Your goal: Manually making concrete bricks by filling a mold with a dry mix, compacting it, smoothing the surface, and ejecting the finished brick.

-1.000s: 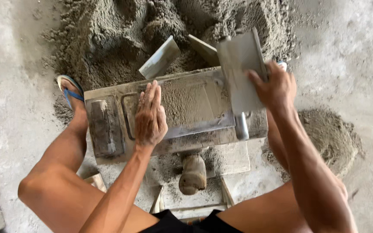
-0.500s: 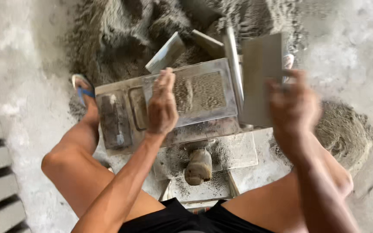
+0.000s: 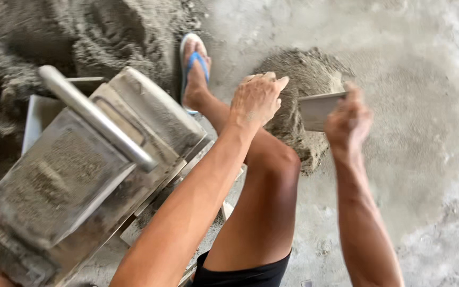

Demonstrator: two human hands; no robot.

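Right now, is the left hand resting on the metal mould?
No. The left hand hangs in the air above the knee and small sand heap, apart from the metal mould.

Your right hand (image 3: 348, 118) carries the flat plate (image 3: 319, 110) off the mould (image 3: 81, 175) to the sand heap (image 3: 301, 85); your left hand (image 3: 258, 98) lifts clear.

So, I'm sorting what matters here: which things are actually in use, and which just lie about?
In use:
right hand gripping the flat metal plate
small sand mound by the plate
left hand, empty, over the knee

Lying about:
metal mould box with its bar handle
large sand heap
blue sandal
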